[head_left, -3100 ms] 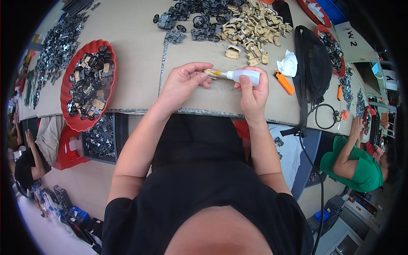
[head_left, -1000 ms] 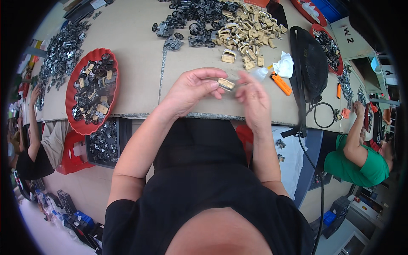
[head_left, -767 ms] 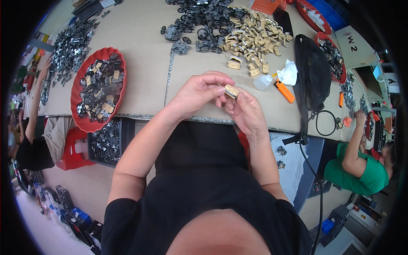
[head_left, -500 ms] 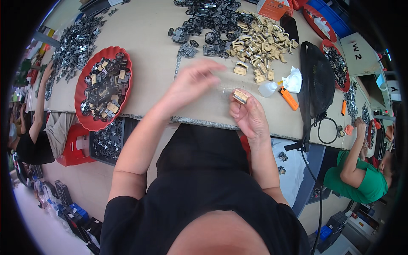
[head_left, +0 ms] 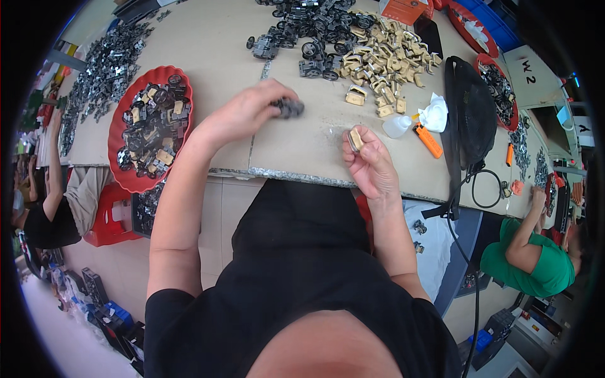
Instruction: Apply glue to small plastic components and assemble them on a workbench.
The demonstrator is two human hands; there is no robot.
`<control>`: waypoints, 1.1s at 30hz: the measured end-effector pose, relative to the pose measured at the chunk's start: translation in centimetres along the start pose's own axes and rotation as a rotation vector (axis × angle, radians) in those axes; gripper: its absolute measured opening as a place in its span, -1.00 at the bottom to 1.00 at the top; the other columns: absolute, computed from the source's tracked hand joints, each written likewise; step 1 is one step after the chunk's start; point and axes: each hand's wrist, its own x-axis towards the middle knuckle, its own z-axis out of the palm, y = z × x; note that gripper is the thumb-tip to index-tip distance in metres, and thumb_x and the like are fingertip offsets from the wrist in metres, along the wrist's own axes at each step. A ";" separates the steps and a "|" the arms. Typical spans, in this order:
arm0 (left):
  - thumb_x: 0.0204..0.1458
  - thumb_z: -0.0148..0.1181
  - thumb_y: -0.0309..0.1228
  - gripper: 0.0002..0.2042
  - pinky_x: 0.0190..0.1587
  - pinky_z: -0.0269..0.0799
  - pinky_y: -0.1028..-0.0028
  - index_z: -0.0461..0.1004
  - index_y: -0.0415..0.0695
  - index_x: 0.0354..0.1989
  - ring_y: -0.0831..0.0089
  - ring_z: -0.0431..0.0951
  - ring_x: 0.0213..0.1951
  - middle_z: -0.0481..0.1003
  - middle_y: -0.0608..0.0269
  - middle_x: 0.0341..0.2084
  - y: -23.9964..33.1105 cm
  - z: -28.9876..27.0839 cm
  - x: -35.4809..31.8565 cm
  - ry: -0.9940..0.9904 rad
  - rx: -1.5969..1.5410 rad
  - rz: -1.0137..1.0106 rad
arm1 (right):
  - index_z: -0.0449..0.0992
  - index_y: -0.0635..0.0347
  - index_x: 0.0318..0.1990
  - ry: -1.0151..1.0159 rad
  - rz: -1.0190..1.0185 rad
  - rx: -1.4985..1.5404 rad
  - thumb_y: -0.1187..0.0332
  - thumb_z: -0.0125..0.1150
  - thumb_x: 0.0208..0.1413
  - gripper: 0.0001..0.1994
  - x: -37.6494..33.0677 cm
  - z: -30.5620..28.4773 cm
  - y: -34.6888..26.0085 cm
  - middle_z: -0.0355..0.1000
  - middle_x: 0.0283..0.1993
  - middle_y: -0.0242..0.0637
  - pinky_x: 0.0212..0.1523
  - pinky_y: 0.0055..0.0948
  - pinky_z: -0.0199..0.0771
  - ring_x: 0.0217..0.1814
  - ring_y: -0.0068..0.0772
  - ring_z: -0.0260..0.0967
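My left hand is over the table, its fingers closed on a small dark grey plastic part, blurred by motion. Nearer the front edge, my right hand pinches a small gold-and-silver block-shaped piece between thumb and fingers. Beyond it lies a heap of similar gold pieces, with one loose gold piece at its near side. A pile of dark wheeled plastic parts spreads at the far middle. On the left, a red scalloped basket holds dark parts fitted with gold pieces.
A small white bottle, an orange-handled tool and crumpled tissue lie right of my right hand. A black bag with a cable sits beyond them. Small grey parts cover the far left. Other people work at both sides.
My left hand has come back leftward from near the piles and now holds a dark part; one at the pile's near edge is gone. My right hand has tilted its gold piece more upright.
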 end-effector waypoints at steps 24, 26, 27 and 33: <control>0.07 0.03 -0.53 -0.63 0.06 0.28 0.45 0.24 -0.26 0.08 0.43 0.38 -0.01 0.38 0.13 -0.08 4.1 7.8 -1.8 0.124 -0.996 -0.246 | 0.30 0.31 -0.08 0.030 0.055 -0.182 0.50 0.18 -0.02 -0.68 0.2 1.7 0.0 0.38 -0.20 -0.20 -0.18 -0.48 0.47 -0.21 -0.43 0.40; 0.06 0.04 -0.54 -0.64 0.05 0.29 0.45 0.26 -0.26 0.07 0.42 0.39 -0.02 0.38 0.14 -0.08 3.9 8.0 -2.0 0.136 -1.008 -0.245 | 0.30 0.31 -0.07 0.025 0.056 -0.195 0.53 0.18 -0.03 -0.67 0.1 1.8 0.0 0.37 -0.19 -0.19 -0.20 -0.50 0.48 -0.22 -0.44 0.40; 0.05 0.05 -0.55 -0.64 0.05 0.30 0.45 0.27 -0.26 0.05 0.41 0.39 -0.02 0.38 0.14 -0.08 3.9 8.1 -2.1 0.150 -1.027 -0.247 | 0.30 0.31 -0.07 0.034 0.037 -0.177 0.55 0.18 -0.04 -0.66 0.1 1.7 0.0 0.36 -0.18 -0.19 -0.22 -0.51 0.49 -0.23 -0.43 0.41; 0.02 0.08 -0.57 -0.69 0.03 0.33 0.46 0.37 -0.22 -0.02 0.42 0.39 -0.03 0.33 0.20 -0.12 4.2 7.6 -2.3 0.283 -1.000 -0.232 | 0.29 0.32 -0.07 0.111 -0.032 -0.262 0.63 0.19 -0.09 -0.62 0.1 1.8 0.2 0.34 -0.18 -0.18 -0.27 -0.53 0.53 -0.28 -0.43 0.44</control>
